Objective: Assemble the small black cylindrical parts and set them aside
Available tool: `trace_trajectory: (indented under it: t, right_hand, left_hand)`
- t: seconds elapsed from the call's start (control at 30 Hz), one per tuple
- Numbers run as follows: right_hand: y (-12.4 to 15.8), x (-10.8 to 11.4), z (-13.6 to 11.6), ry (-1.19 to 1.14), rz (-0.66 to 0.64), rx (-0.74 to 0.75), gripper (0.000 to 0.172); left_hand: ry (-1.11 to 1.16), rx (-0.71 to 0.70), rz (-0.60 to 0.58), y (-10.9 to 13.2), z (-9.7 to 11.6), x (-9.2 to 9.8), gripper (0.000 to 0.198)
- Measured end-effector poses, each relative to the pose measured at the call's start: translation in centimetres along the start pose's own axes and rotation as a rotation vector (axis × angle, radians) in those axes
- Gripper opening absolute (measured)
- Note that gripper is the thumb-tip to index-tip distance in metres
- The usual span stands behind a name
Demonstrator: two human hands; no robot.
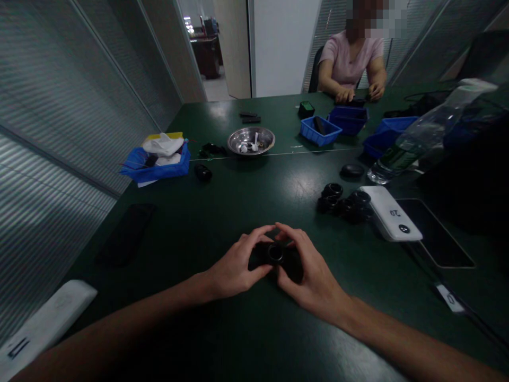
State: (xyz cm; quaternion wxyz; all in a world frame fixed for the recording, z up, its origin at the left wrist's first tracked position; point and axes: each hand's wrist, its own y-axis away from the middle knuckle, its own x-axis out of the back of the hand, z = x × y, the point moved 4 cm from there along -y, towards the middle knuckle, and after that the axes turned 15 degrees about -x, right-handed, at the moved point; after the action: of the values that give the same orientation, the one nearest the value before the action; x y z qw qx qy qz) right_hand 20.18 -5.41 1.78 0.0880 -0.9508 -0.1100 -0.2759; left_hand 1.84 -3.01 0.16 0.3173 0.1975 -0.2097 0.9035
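Note:
Between my hands, low over the green table, is a small black part with a round ring-like opening [275,253] facing up. My left hand [234,265] has its thumb and fingers curved around the part's left side. On the other side, my right hand [312,270] curls its thumb and fingers around the same part. Dark shadow hides the rest of its shape. Several similar black round parts [345,204] stand in a cluster to the right, beyond my right hand.
Right of the cluster lie a white power bank [392,215], a dark tablet-like slab [437,231] and a leaning plastic bottle [413,138]. Ahead are a metal bowl [251,150] and a blue basket [320,139]. Another blue basket [169,168] stands left. A person [350,63] sits opposite.

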Motion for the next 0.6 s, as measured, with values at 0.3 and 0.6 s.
trace_trajectory:
  t: [0.3, 0.6]
  right_hand:
    - [0.35, -0.31, 0.34, -0.007, -0.046, -0.009, 0.077]
    - [0.24, -0.41, 0.35, -0.060, -0.094, 0.000, 0.080]
  left_hand:
    - [0.000, 0.009, 0.000, 0.16, -0.31, -0.04, 0.081]
    - [-0.001, 0.017, 0.001, 0.26, -0.52, -0.06, 0.079]
